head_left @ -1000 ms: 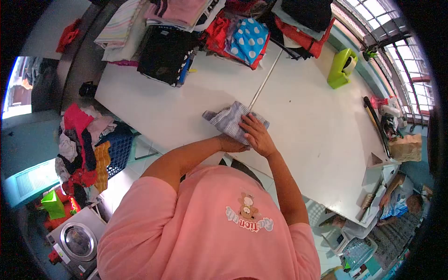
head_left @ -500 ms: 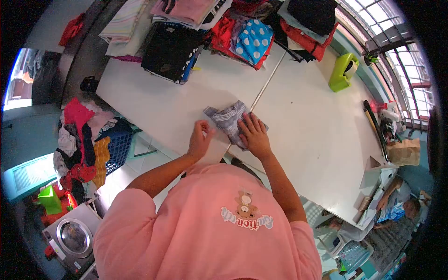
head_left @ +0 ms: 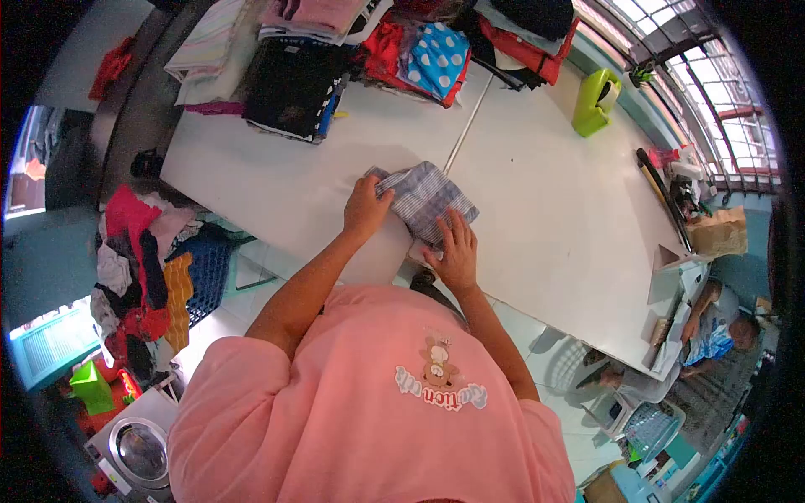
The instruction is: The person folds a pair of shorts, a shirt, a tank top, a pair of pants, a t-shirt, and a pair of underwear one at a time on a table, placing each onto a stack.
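Note:
A grey-and-white striped piece of folded clothing (head_left: 423, 197) lies on the white table (head_left: 553, 226) near its front edge, partly over the seam between two tabletops. At its left corner, my left hand (head_left: 366, 207) has the fabric pinched between thumb and fingers. My right hand (head_left: 455, 256) rests on the lower right edge of the cloth, fingers stretched out and slightly apart.
Folded clothes stand in stacks along the back, among them a black pile (head_left: 293, 88) and a blue polka-dot piece (head_left: 438, 60). A green tape dispenser (head_left: 595, 105) sits back right. Left of the table, a blue basket (head_left: 205, 268) overflows with clothes. A person (head_left: 713, 335) sits at right.
The striped cloth now lies flatter and wider. My left hand has moved in from beside it and taken its left corner; my right hand has slid down toward the near edge.

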`<state>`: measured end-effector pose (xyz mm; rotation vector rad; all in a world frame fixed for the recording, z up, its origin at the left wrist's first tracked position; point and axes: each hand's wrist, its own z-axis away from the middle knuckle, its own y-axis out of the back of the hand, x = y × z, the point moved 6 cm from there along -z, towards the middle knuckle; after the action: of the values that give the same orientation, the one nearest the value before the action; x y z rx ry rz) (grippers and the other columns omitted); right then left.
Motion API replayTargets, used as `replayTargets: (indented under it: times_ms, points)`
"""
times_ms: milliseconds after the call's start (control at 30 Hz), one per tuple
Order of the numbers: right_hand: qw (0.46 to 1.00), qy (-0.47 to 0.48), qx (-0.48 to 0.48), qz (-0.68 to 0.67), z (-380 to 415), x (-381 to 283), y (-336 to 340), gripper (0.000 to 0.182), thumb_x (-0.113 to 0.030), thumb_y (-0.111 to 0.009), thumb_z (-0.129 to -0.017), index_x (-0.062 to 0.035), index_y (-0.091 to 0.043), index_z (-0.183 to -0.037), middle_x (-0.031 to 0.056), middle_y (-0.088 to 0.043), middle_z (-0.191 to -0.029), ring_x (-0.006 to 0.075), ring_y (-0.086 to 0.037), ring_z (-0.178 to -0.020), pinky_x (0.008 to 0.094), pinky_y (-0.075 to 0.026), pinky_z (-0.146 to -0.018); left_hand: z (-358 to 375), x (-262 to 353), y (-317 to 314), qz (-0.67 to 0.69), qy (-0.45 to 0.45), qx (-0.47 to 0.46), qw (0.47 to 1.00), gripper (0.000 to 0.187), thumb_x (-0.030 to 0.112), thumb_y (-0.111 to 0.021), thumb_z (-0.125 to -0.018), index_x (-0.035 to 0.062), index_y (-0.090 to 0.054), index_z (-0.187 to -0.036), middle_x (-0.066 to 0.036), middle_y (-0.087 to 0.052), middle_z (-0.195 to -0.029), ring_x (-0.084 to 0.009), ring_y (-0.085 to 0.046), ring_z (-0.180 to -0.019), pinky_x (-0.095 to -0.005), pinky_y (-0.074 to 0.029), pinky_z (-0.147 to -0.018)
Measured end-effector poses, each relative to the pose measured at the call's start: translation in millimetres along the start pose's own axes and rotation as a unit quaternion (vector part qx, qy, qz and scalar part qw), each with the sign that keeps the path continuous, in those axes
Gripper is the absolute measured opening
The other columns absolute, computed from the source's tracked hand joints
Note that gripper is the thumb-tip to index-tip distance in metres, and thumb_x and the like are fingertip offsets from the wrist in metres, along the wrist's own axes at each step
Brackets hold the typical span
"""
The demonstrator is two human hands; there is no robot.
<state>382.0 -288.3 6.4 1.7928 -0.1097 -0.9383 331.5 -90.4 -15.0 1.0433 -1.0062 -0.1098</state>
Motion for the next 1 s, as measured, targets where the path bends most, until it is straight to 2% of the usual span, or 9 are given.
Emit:
replayTargets:
  times_ms: [267, 367, 533, 633, 700, 767, 800, 867, 1000]
  points:
    - [0.980, -0.011, -0.073, 0.183, -11, -9, -19, 0.061, -0.019, -0.060, -0.074, -0.0192, -0.033, -0.129, 0.0096, -0.023, -0.138, 0.0300, -0.020, -0.128, 0.0478, -0.020, -0.099, -13, -58, -25, 0.165, 0.098, -0.050, 0.980, 0.032, 0.023, -0.055, -0.075, -0.0013, -0.048, -0.095, -0.022, -0.056, -0.089, -0.0356, -0.055, -0.085, -0.0427, -0.043, -0.071]
    - [0.993, -0.045, -0.074, 0.085, -14, -10, -16, 0.052, -0.023, -0.051, -0.081, -0.0225, -0.033, -0.130, 0.0053, -0.020, -0.140, 0.0280, -0.016, -0.129, 0.0483, -0.015, -0.102, -18, -56, -21, 0.149, 0.029, -0.042, 0.988, 0.032, 0.021, -0.056, -0.077, -0.0008, -0.044, -0.098, -0.017, -0.058, -0.077, -0.0332, -0.057, -0.068, -0.0394, -0.045, -0.064]
    - [0.993, -0.079, -0.011, 0.091, -9, 4, -29, 0.037, -0.030, -0.042, -0.087, -0.0214, -0.044, -0.123, -0.0021, -0.022, -0.140, 0.0259, -0.014, -0.130, 0.0477, -0.009, -0.103, -5, -17, 11, -0.079, -0.113, 0.065, 0.988, 0.028, 0.021, -0.059, -0.072, 0.0024, -0.049, -0.090, -0.016, -0.049, -0.095, -0.0346, -0.047, -0.094, -0.0392, -0.041, -0.075]
    - [0.990, -0.114, 0.085, 0.003, -5, 22, -39, 0.034, -0.021, -0.049, -0.084, -0.0133, -0.046, -0.118, 0.0059, -0.028, -0.136, 0.0277, -0.020, -0.128, 0.0424, -0.024, -0.099, -14, -18, 8, -0.056, -0.201, 0.065, 0.976, 0.024, 0.018, -0.059, -0.072, 0.0023, -0.048, -0.088, -0.015, -0.047, -0.089, -0.0335, -0.047, -0.089, -0.0400, -0.041, -0.072]
    - [0.979, -0.098, 0.165, -0.075, -9, 21, -38, 0.035, -0.017, -0.052, -0.083, -0.0102, -0.045, -0.117, 0.0097, -0.035, -0.132, 0.0288, -0.026, -0.125, 0.0395, -0.030, -0.096, -20, -31, -1, 0.064, -0.100, -0.044, 0.992, 0.024, 0.018, -0.058, -0.073, 0.0018, -0.047, -0.087, -0.016, -0.047, -0.091, -0.0334, -0.049, -0.086, -0.0403, -0.041, -0.070]
    - [0.869, -0.300, 0.319, -0.230, 3, 27, -27, 0.044, -0.014, -0.059, -0.078, -0.0054, -0.040, -0.118, 0.0154, -0.048, -0.114, 0.0288, -0.044, -0.110, 0.0345, -0.041, -0.086, -20, -35, -1, 0.089, -0.105, -0.030, 0.990, 0.024, 0.017, -0.057, -0.074, 0.0012, -0.045, -0.087, -0.016, -0.048, -0.089, -0.0336, -0.051, -0.080, -0.0413, -0.040, -0.068]
    - [0.874, -0.292, 0.309, -0.236, -2, 19, -25, 0.044, -0.014, -0.059, -0.078, -0.0054, -0.040, -0.118, 0.0154, -0.048, -0.114, 0.0288, -0.044, -0.110, 0.0345, -0.041, -0.086, -19, -36, -3, 0.106, -0.095, -0.053, 0.988, 0.024, 0.017, -0.057, -0.074, 0.0010, -0.045, -0.087, -0.016, -0.049, -0.086, -0.0337, -0.051, -0.079, -0.0411, -0.041, -0.067]
    - [0.702, -0.476, 0.233, -0.476, 0, 30, -47, 0.045, -0.014, -0.058, -0.079, -0.0038, -0.039, -0.118, 0.0137, -0.049, -0.108, 0.0238, -0.049, -0.101, 0.0371, -0.043, -0.082, -17, -40, 2, 0.125, -0.081, -0.067, 0.987, 0.024, 0.016, -0.057, -0.075, 0.0009, -0.044, -0.087, -0.016, -0.050, -0.084, -0.0338, -0.051, -0.077, -0.0408, -0.041, -0.067]
    - [0.664, -0.350, 0.150, -0.644, -31, 5, -48, 0.045, -0.014, -0.057, -0.080, -0.0020, -0.034, -0.116, 0.0137, -0.047, -0.112, 0.0240, -0.052, -0.097, 0.0336, -0.049, -0.077, -19, -33, 43, 0.226, -0.075, -0.022, 0.971, 0.022, 0.015, -0.056, -0.077, 0.0019, -0.044, -0.089, -0.015, -0.051, -0.076, -0.0290, -0.053, -0.070, -0.0373, -0.042, -0.062]
